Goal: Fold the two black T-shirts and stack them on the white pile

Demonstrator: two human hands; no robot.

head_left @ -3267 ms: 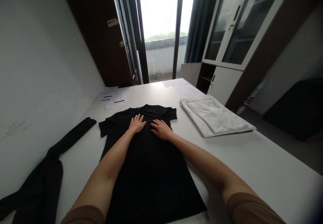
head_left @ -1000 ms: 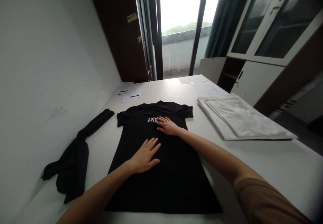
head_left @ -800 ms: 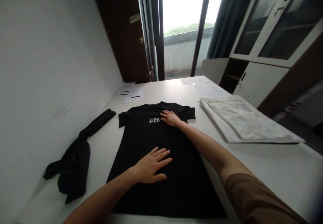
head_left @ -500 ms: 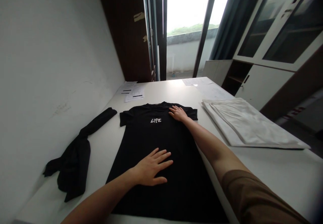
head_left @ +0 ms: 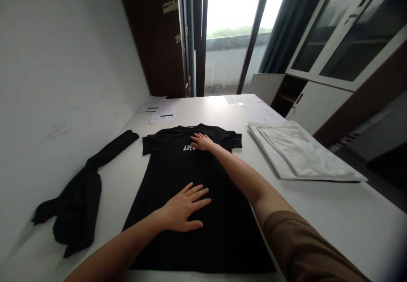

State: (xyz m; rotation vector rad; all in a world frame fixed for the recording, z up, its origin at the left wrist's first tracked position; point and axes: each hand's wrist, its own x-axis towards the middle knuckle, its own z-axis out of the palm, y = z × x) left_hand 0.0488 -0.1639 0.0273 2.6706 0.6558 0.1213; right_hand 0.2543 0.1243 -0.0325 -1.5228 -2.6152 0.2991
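Observation:
A black T-shirt (head_left: 178, 171) lies spread flat on the white table, its collar at the far end and its hem close to me. White lettering (head_left: 187, 148) is printed on the chest. My left hand (head_left: 182, 210) rests palm down on the lower middle of the shirt, fingers spread. Farther up, my right hand (head_left: 202, 142) lies flat on the chest below the collar and covers part of the lettering. Neither hand grips the cloth.
A crumpled black garment (head_left: 85, 188) lies on the left beside the wall. Folded white cloth (head_left: 299, 150) is at the right. Paper sheets (head_left: 162, 112) lie at the table's far left, with others (head_left: 243, 99) at the far edge. A cabinet (head_left: 318, 104) stands beyond on the right.
My right hand has slid left across the shirt's chest, from near the right sleeve onto the lettering. My left hand stays in about the same place on the shirt. The view has shifted slightly.

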